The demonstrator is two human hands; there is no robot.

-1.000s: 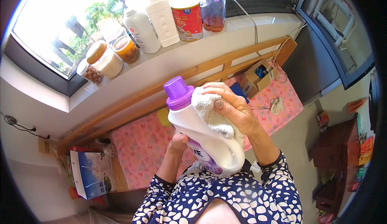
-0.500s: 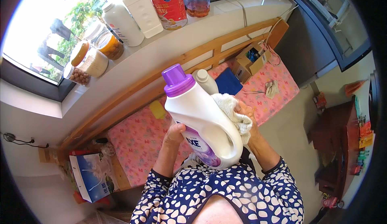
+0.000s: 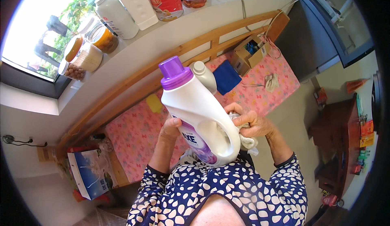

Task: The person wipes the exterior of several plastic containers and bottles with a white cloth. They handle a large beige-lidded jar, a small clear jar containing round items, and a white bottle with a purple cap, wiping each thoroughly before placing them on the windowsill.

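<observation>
Tilted in front of my chest is a large white detergent bottle (image 3: 195, 104) with a purple cap and a purple label. My left hand (image 3: 170, 127) grips its left side, thumb on the label edge and the other fingers hidden behind it. A whitish cloth (image 3: 246, 140) is bunched in my right hand (image 3: 254, 124), at the outer side of the bottle's handle. The fingers of that hand are curled around the cloth, close against the handle. Behind the bottle's neck a second white bottle (image 3: 203, 77) stands on the pink patterned cover.
A wooden bench (image 3: 227, 43) with the pink cover (image 3: 130, 144) runs beneath the sill. On it are a blue cloth (image 3: 226, 77), an open carton (image 3: 243, 59), a yellow sponge (image 3: 154, 103) and a small glove-like cloth (image 3: 271, 82). Jars (image 3: 89, 57) and a red tin (image 3: 163, 0) line the sill.
My right hand and the cloth have moved down along the bottle, from its upper right side to beside the handle. The bottle has shifted slightly left in view, still held by my left hand.
</observation>
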